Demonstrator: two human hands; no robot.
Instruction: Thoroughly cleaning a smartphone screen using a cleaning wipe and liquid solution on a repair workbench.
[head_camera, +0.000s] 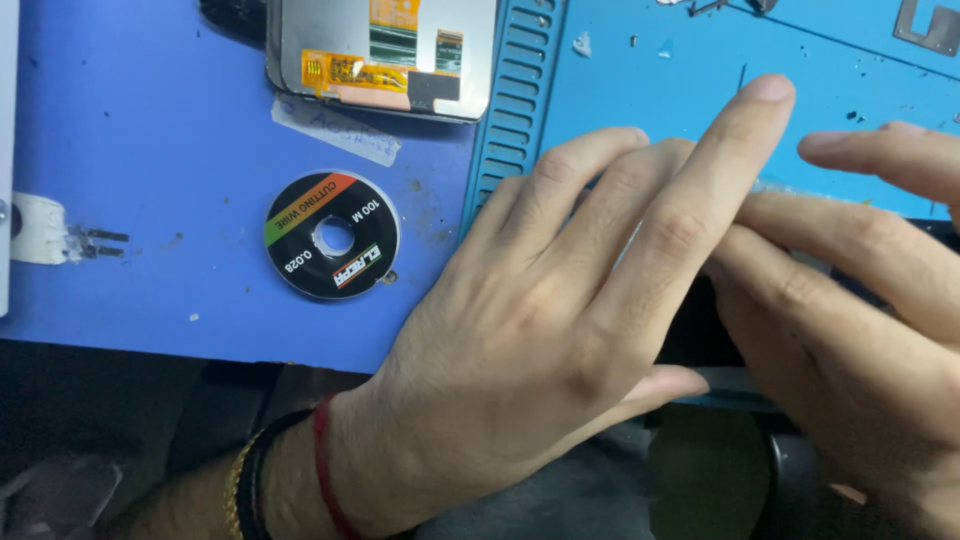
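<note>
My left hand (560, 300) lies flat over a dark flat device (700, 335) at the near edge of the blue work mat (640, 90), fingers stretched toward the far right. My right hand (850, 300) comes in from the right, its fingers pressed against the same dark device, with a thin clear film edge (775, 185) showing between the two hands. Most of the device is hidden under both hands, so how either hand grips it is unclear. Red and black threads and a gold band circle my left wrist (290, 480).
A round black spool of cutting wire (332, 235) rests on the blue table at left. A detached screen panel with orange flex cables (385, 55) lies at the top. A strip of tape (335, 130) sits below it. Small debris dots the mat; a metal bracket (930, 25) is top right.
</note>
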